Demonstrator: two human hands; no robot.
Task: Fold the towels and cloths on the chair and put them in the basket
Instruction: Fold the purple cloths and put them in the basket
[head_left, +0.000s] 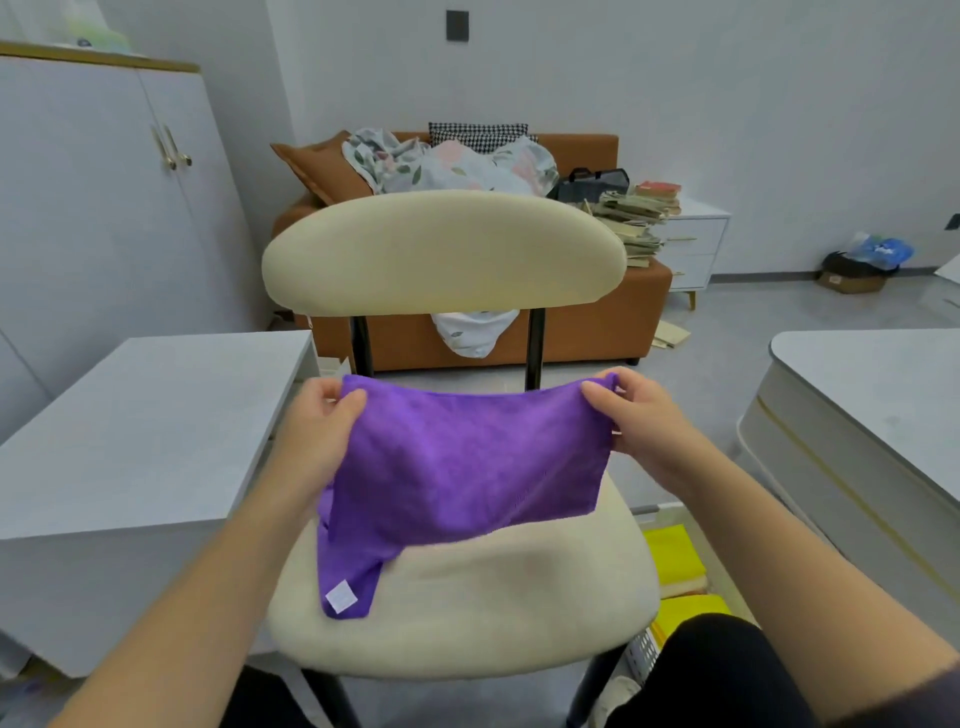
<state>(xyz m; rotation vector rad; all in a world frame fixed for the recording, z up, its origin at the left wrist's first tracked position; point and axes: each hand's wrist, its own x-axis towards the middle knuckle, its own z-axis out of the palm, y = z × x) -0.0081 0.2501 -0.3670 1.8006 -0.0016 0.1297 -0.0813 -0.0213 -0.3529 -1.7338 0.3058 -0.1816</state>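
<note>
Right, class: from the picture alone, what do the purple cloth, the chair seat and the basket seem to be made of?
The purple cloth: probably microfibre; matt, fuzzy nap, hangs limp. The chair seat: padded upholstery, perhaps suede-like fabric; cream, matt, softly rounded edges. The basket: likely moulded plastic; pale slotted wall, mostly hidden.

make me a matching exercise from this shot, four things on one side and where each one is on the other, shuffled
Things
1. purple cloth
2. yellow cloths
3. floral sheet
4. cardboard box

Places
a. on the floor, far right of the room
b. heaped on the orange sofa
c. pinched at its top corners by the left hand and right hand, hanging onto the chair
d. in the basket beside the chair

Pairs: 1-c, 2-d, 3-b, 4-a
</note>
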